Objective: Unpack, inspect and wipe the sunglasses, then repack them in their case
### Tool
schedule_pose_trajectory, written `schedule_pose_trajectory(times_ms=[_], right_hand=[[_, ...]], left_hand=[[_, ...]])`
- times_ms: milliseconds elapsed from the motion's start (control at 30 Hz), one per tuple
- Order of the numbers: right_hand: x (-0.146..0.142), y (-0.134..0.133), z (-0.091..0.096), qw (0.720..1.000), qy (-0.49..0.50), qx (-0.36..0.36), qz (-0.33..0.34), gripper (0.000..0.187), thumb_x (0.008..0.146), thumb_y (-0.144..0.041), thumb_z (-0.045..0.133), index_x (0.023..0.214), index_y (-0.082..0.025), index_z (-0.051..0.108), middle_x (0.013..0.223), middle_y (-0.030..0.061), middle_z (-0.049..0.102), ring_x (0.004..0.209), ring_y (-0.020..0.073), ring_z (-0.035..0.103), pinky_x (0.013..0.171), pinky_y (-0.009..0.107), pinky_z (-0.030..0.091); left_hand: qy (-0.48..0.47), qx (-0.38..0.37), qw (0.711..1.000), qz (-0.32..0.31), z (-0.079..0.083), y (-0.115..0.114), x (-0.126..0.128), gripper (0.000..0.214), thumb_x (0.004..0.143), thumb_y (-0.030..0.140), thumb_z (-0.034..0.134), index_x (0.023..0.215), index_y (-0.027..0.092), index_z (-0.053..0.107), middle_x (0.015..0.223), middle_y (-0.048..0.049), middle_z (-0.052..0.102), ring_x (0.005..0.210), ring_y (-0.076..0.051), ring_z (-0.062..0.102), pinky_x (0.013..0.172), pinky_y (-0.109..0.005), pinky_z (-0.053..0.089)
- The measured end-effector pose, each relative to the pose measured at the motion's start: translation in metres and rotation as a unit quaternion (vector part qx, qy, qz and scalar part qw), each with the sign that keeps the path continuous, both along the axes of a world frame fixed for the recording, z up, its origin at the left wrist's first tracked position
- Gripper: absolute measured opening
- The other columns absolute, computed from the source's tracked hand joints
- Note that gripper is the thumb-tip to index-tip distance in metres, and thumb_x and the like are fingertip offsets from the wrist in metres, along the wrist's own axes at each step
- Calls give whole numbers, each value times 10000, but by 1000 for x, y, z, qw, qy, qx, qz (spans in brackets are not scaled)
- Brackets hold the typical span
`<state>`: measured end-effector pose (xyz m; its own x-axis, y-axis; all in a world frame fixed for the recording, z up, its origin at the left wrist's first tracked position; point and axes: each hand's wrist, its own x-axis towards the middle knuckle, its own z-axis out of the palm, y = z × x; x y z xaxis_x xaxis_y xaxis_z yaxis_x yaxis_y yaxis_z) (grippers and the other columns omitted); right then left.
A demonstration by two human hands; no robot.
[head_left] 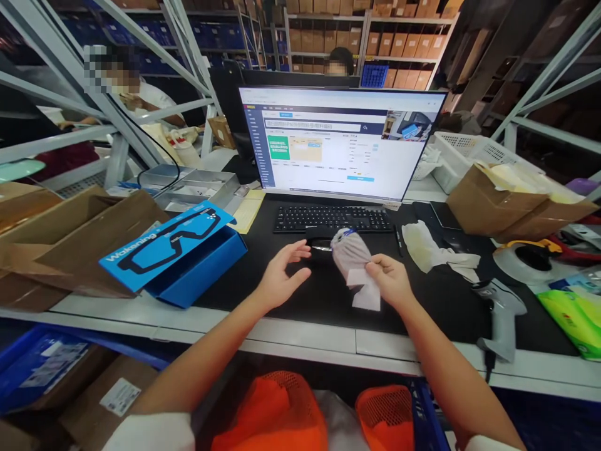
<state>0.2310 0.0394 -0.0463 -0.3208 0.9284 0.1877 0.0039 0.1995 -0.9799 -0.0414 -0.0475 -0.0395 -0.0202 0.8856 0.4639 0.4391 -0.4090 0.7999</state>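
My right hand [390, 280] is closed on a grey cloth pouch [353, 254] with a white paper slip [365, 289] against it, held just above the black desk mat [422, 300]. A dark object pokes out of the pouch's far end, toward my left hand. My left hand [282, 274] hovers a little to the left of the pouch, fingers spread and empty. An open blue glasses box [173, 254], with goggles printed on its lid, lies at the left edge of the mat.
A keyboard [333, 218] and lit monitor [339, 141] stand behind the hands. A handheld scanner [501, 313] and tape dispenser [528, 260] lie right. Cardboard boxes [511, 200] flank the desk. Orange mesh baskets [282, 413] sit below. Other people sit beyond the shelving.
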Motion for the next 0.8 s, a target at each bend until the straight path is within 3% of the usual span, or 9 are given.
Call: schedule_pose_trajectory(times_ms=[67,133,200,267,400,500,633,800], right_hand=[[-7,-12,0,995,-59,70,32,213,787,-439,725,735,-232,723,613,6,667,523,163,551,509,281,378],[-13,-21,-1,984,-103,126,67,159,813,-399,701,761,-253,740,645,7,689,562,173,585,543,288,401],[-19,-26,-2,975,-128,148,105,153,826,-395,685,781,-261,744,673,10,699,596,177,606,573,291,421],[-22,-25,-4,976,-130,126,124,175,822,-418,683,797,-254,741,712,17,710,633,180,621,595,291,438],[-16,-10,-4,998,-16,-37,39,307,765,-526,708,740,-222,674,639,7,639,530,147,524,504,263,382],[-2,11,0,988,82,-119,-57,338,728,-537,705,697,-214,607,567,-25,514,473,114,399,456,248,305],[14,35,0,966,164,-163,-114,243,728,-464,571,697,-223,572,573,-16,458,506,140,415,482,272,348],[12,44,-9,963,152,-144,-167,188,704,-361,595,664,-235,461,589,-37,417,515,134,409,511,273,347]], left_hand=[[-78,6,995,-59,-11,18,14,793,828,418,728,1508,233,364,1353,-153,599,1214,-280,613,1048,-418,471],[-134,-19,985,-106,-22,27,25,871,760,445,791,1496,214,384,1349,-161,610,1224,-300,605,1061,-422,455],[-191,-67,972,-118,-32,29,30,744,745,479,794,1373,184,528,1240,-152,674,1113,-294,657,998,-407,491],[-236,-104,962,-91,-39,29,30,576,750,496,780,1197,160,637,1089,-127,720,983,-271,688,925,-388,519],[-337,-137,929,-65,-37,31,25,394,752,466,744,983,151,696,976,-112,739,967,-286,693,906,-411,538],[-421,-165,889,-74,-30,34,24,321,779,448,646,884,152,711,947,-117,747,1009,-317,695,911,-452,554],[-458,-210,860,-74,-31,37,25,328,781,446,596,885,159,716,915,-104,756,998,-319,709,911,-474,567],[-492,-234,835,-77,-38,39,24,317,770,428,635,909,153,704,876,-90,757,944,-303,725,901,-469,570]])
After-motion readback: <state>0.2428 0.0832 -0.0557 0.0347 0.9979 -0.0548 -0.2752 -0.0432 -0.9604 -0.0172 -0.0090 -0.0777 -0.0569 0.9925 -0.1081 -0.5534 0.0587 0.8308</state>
